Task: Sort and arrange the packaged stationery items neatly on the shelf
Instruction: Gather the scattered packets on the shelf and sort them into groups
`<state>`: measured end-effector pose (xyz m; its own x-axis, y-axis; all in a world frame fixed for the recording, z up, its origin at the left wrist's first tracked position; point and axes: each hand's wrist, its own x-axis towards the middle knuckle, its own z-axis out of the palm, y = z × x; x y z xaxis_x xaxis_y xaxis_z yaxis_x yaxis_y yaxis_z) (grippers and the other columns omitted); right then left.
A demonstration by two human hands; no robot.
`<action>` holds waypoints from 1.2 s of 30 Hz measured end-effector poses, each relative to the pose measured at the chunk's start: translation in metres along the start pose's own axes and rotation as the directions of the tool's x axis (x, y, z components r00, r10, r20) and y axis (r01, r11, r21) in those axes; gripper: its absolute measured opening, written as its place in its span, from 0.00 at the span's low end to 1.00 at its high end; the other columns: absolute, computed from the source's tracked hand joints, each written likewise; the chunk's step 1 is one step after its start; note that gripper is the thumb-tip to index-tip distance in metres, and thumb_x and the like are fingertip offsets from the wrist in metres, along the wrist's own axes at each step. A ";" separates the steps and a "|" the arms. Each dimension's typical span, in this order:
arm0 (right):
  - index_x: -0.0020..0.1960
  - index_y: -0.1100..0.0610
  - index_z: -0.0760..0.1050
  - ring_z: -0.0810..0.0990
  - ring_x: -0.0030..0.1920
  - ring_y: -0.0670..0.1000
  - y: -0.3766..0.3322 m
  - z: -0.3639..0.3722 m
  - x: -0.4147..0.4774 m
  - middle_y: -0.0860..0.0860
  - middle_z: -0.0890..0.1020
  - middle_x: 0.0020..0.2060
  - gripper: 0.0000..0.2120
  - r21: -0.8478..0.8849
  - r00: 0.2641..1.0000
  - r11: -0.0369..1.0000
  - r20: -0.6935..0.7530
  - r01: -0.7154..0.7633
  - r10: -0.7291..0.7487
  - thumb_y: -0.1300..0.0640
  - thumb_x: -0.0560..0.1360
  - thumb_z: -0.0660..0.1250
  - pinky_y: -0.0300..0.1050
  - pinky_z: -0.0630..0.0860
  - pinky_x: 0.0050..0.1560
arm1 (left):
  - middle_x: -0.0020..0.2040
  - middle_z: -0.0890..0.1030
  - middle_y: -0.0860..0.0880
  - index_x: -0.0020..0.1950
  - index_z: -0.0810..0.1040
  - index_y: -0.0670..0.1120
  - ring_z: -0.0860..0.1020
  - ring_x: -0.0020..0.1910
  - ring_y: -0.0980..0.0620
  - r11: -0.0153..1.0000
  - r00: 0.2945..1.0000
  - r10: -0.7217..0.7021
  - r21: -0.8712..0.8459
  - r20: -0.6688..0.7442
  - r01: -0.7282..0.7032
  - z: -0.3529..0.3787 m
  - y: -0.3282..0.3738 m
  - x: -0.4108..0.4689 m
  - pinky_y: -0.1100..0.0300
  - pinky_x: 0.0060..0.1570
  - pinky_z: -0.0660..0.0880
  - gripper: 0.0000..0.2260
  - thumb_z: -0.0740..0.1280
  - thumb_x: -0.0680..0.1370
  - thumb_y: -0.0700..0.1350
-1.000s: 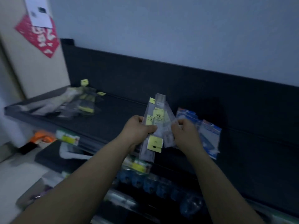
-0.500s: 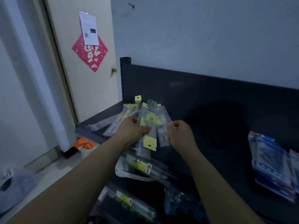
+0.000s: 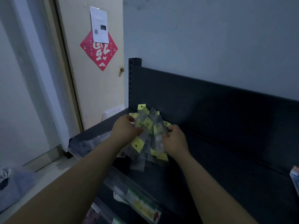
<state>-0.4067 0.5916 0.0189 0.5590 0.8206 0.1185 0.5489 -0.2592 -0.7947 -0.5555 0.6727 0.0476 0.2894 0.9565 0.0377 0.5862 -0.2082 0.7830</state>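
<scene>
A fan of packets (image 3: pixel 149 126) is over the left end of the shelf (image 3: pixel 218 159), close to the corner post (image 3: pixel 135 81), with bare dark shelf running right to a blue pack (image 3: pixel 295 177). The left hand (image 3: pixel 125 129) grips the fan's left side, fingers curled; the right hand (image 3: pixel 175 140) pinches its right edge. A door (image 3: pixel 97 97) with red paper (image 3: pixel 99 50) stands left, grey wall (image 3: pixel 210 46) above.

At the frame's centre we see the left hand (image 3: pixel 125 130) and right hand (image 3: pixel 175 140) gripping clear yellow-tagged packets (image 3: pixel 149 136) over the dark shelf (image 3: pixel 218 159); a red diamond poster (image 3: pixel 99 51) hangs upper left.
</scene>
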 end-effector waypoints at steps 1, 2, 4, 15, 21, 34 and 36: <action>0.49 0.59 0.71 0.78 0.42 0.54 0.002 0.002 0.005 0.53 0.78 0.42 0.06 -0.051 1.000 0.999 0.009 0.007 -0.007 0.56 0.77 0.61 0.48 0.74 0.41 | 0.57 0.79 0.45 0.65 0.73 0.43 0.78 0.52 0.48 0.999 1.000 0.008 0.050 -0.007 -0.008 0.001 -0.002 0.006 0.56 0.48 0.75 0.25 0.74 0.71 0.48; 0.45 0.59 0.71 0.77 0.41 0.54 0.004 0.003 0.009 0.53 0.77 0.41 0.06 -0.114 1.000 0.993 0.024 0.016 -0.013 0.57 0.77 0.60 0.48 0.74 0.41 | 0.58 0.78 0.45 0.65 0.73 0.43 0.78 0.54 0.48 0.996 1.000 0.011 0.094 -0.006 -0.011 0.001 -0.004 0.010 0.58 0.48 0.74 0.25 0.74 0.71 0.49; 0.38 0.58 0.69 0.75 0.39 0.54 0.006 0.004 0.016 0.52 0.75 0.37 0.09 -0.251 0.998 0.967 0.061 0.041 -0.027 0.57 0.76 0.59 0.47 0.70 0.37 | 0.59 0.78 0.45 0.65 0.73 0.43 0.78 0.54 0.48 0.987 1.000 0.001 0.158 0.015 -0.004 0.003 -0.009 0.018 0.59 0.49 0.73 0.25 0.74 0.71 0.50; 0.49 0.58 0.73 0.74 0.43 0.52 -0.001 -0.003 0.015 0.52 0.77 0.44 0.09 -0.381 0.993 0.924 0.119 0.024 0.023 0.53 0.78 0.60 0.46 0.72 0.43 | 0.62 0.77 0.43 0.62 0.76 0.45 0.74 0.61 0.42 0.876 0.977 0.190 0.434 0.096 -0.213 0.006 -0.014 0.031 0.48 0.59 0.73 0.23 0.66 0.75 0.59; 0.64 0.58 0.73 0.76 0.56 0.52 -0.014 -0.014 -0.009 0.53 0.79 0.58 0.16 -0.406 1.000 0.914 0.006 0.006 -0.004 0.53 0.79 0.60 0.45 0.74 0.54 | 0.61 0.78 0.46 0.64 0.76 0.48 0.75 0.59 0.44 0.733 0.859 0.469 0.452 0.207 -0.509 0.007 0.009 0.015 0.51 0.56 0.74 0.17 0.62 0.78 0.52; 0.67 0.56 0.71 0.75 0.60 0.51 -0.013 -0.062 -0.126 0.53 0.77 0.62 0.17 -0.455 0.935 0.873 -0.354 -0.178 0.007 0.53 0.79 0.61 0.42 0.70 0.59 | 0.63 0.76 0.51 0.69 0.71 0.50 0.73 0.62 0.49 0.552 0.560 0.750 0.132 0.353 -0.823 0.041 0.040 -0.059 0.54 0.62 0.69 0.18 0.59 0.80 0.52; 0.66 0.56 0.72 0.76 0.60 0.52 -0.008 -0.074 -0.147 0.53 0.78 0.62 0.18 -0.453 0.915 0.864 -0.402 -0.221 0.023 0.54 0.78 0.61 0.45 0.72 0.60 | 0.61 0.77 0.50 0.68 0.72 0.50 0.74 0.60 0.49 0.517 0.507 0.778 0.080 0.371 -0.852 0.050 0.049 -0.076 0.53 0.60 0.70 0.18 0.60 0.79 0.52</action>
<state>-0.4465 0.4353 0.0519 0.7741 0.5405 0.3297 0.6324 -0.6356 -0.4427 -0.5111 0.5795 0.0526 0.8835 0.2470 0.3981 0.1171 -0.9392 0.3228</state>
